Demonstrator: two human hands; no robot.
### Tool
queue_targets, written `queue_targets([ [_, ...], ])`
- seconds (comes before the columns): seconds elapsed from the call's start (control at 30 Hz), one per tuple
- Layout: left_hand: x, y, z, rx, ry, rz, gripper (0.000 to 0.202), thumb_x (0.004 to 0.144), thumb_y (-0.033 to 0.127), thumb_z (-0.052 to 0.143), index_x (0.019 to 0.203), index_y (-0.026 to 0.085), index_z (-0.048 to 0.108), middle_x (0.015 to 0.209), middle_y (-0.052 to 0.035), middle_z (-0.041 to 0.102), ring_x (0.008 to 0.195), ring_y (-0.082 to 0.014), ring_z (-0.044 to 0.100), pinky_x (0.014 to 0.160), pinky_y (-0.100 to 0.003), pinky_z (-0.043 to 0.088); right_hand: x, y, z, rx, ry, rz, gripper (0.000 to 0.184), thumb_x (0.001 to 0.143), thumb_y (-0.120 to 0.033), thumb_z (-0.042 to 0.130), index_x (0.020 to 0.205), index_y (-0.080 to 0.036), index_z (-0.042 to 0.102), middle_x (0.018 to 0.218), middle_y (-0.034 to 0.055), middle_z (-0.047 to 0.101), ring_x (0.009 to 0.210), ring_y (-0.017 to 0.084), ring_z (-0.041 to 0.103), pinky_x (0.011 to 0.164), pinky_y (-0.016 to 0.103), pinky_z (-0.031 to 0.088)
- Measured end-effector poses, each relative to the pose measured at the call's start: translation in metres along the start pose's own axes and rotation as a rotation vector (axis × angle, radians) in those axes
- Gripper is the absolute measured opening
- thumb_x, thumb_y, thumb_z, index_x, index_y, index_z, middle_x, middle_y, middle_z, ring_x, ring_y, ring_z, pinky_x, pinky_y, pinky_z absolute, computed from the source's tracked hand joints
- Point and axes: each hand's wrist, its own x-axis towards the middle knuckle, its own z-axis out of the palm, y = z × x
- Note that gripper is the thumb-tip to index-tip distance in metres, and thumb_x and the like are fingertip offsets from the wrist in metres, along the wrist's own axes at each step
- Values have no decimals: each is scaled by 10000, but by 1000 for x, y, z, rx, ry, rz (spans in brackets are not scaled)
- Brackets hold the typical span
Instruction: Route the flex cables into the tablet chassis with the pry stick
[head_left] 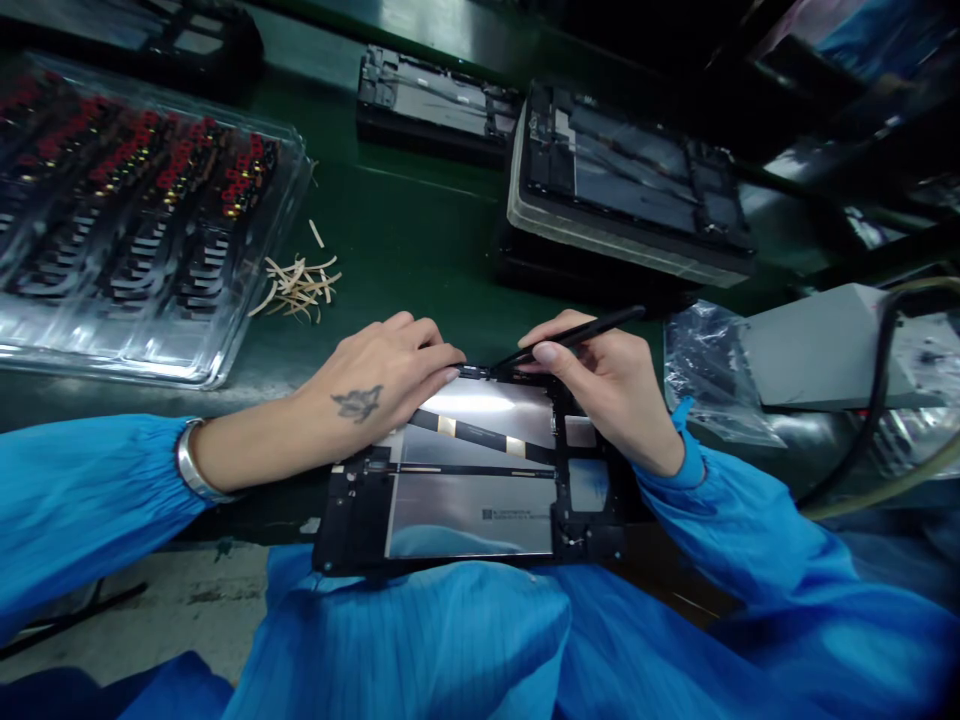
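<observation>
Head-cam view, looking down at a green worktop (420, 230). An opened tablet (472, 475), back cover off w/ silver shielding and a black flex cable showing, lies at the near edge of the worktop, partly over the person's lap in blue sleeves.

Left hand (379, 375) rests palm-down on the tablet's top-left area, fingers (439, 375) flat and pressing near the top edge; its grip holds nothing. A metal bracelet (191, 462) sits at the wrist.

Right hand (611, 385) has a closed pen-style grip on a thin black tool (574, 335), tip touching the tablet's top edge, just beside the left fingertips.

To the left, well apart: a clear plastic tray (142, 215) filled w/ small black and red parts. Between tray and hands lies a small pile of tan strips (296, 285). Beyond the hands, more opened tablets (630, 180) sit in stacks. At right: crinkled plastic bag (701, 365), grey box (817, 350) and a thick cable (881, 390).
</observation>
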Motion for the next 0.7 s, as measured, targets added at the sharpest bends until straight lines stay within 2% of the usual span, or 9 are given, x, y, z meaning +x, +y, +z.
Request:
queue_targets([
  [0.23, -1, -1, 1, -1, 20, 14, 373, 1062, 352, 371, 1205, 213, 687, 1060, -76, 647, 967, -236, 576, 785, -337, 465, 0, 1, 2, -69, -11, -38, 180, 954, -364, 655, 931, -203, 733, 928, 18, 718, 813, 146, 699, 617, 231, 565],
  [0.47, -1, 0, 0, -6, 13, 11, 366, 1063, 342, 376, 1221, 212, 680, 1059, -75, 647, 967, -237, 575, 772, -333, 460, -3, -2, 3, -152, 5, -146, 108, 955, -286, 658, 933, -208, 728, 906, 14, 714, 820, 132, 673, 676, 231, 548],
  [0.7, -1, -1, 0, -7, 8, 9, 373, 1063, 349, 376, 1226, 210, 682, 1063, -77, 645, 968, -240, 580, 777, -342, 467, -3, -2, 2, -147, 9, -152, 112, 962, -275, 648, 934, -205, 732, 912, 17, 715, 815, 131, 668, 664, 233, 528],
])
